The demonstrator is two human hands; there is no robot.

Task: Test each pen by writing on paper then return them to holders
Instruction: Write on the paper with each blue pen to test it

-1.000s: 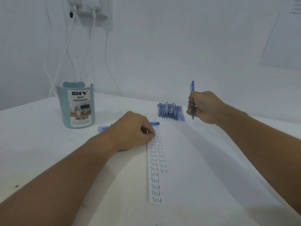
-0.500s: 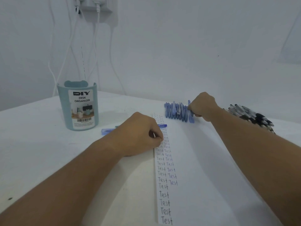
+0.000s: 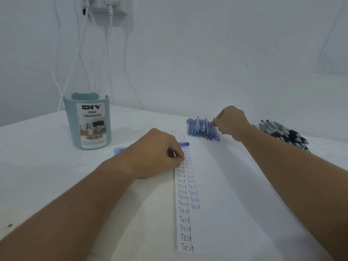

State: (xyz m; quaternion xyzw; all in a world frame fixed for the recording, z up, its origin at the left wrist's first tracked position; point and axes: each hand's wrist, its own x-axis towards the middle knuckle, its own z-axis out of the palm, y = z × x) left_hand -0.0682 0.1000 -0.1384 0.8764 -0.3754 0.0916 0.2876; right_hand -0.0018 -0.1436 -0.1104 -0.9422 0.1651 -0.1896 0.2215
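A white paper sheet lies in front of me with columns of handwritten "Test" down its left side. My left hand rests as a curled fist on the sheet's left edge and holds nothing I can see. Just beyond it a blue pen lies flat, partly hidden by the hand. At the sheet's far end lies a row of blue pens. My right hand reaches to the row's right end and its fingertips pinch a blue pen there. A teal desk organizer stands at the left.
A pile of black pens lies at the far right of the white table. White cables hang from a wall socket down behind the organizer. The wall runs close behind the table's far edge.
My right hand held a blue pen upright above the table, then lowered it into the right end of the blue row. The left fist has stayed on the paper.
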